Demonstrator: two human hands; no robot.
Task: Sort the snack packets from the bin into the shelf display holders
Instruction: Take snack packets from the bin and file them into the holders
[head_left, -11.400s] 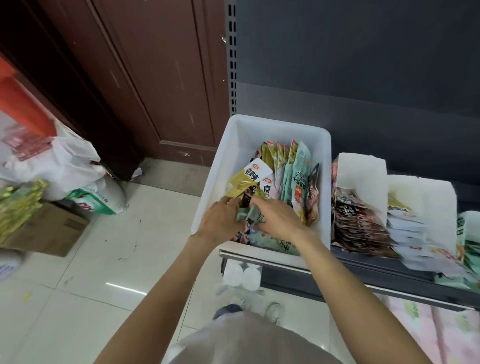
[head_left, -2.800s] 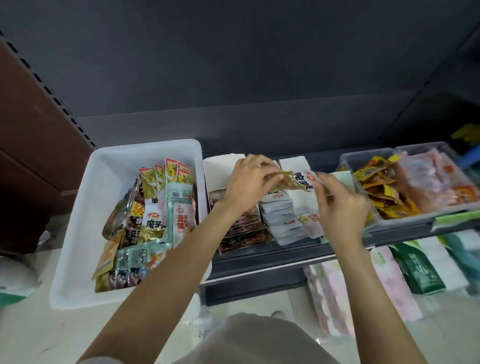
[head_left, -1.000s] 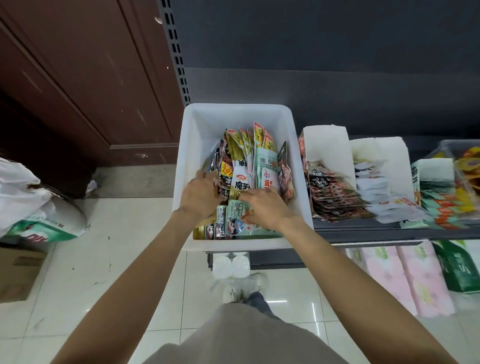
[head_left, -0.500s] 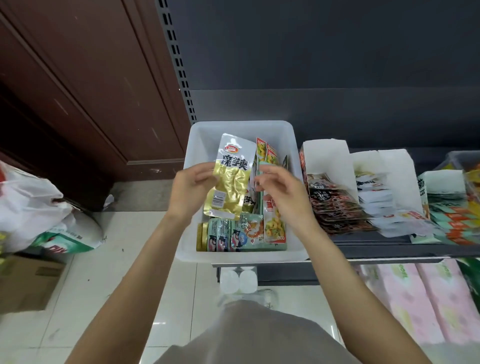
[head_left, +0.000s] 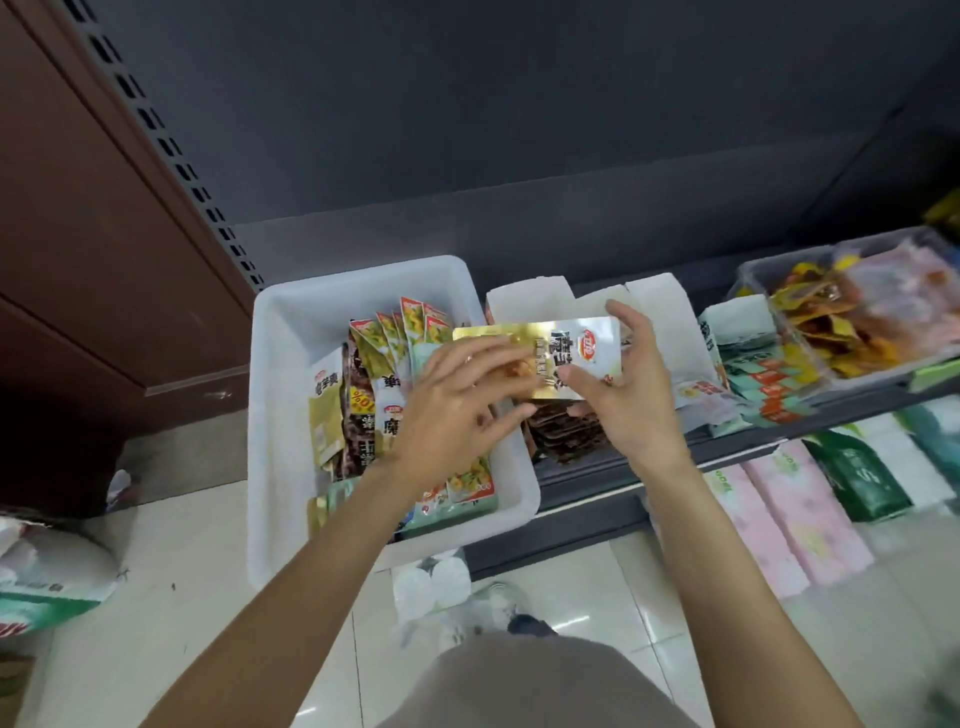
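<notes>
A gold and silver snack packet (head_left: 558, 345) lies sideways in the air over the first white display holder (head_left: 530, 301). My left hand (head_left: 462, 400) pinches its gold end. My right hand (head_left: 618, 395) grips its silver end with thumb and fingers. Below them the white bin (head_left: 291, 410) stands on the shelf's left end with several upright packets (head_left: 374, 374) inside. Dark brown packets (head_left: 563, 431) fill the first holder. A second white holder (head_left: 660, 296) stands to its right, partly hidden by my right hand.
Further right stand a holder of green and orange packets (head_left: 763, 374) and a clear tray (head_left: 852, 322) of yellow and pink snacks. Pink and green tissue packs (head_left: 789, 509) lie under the shelf. Bags (head_left: 47, 566) sit on the tiled floor at left.
Both hands have carried the gold packet from above the bin to the right, turning it sideways over the first holder. The camera has swung right with it.
</notes>
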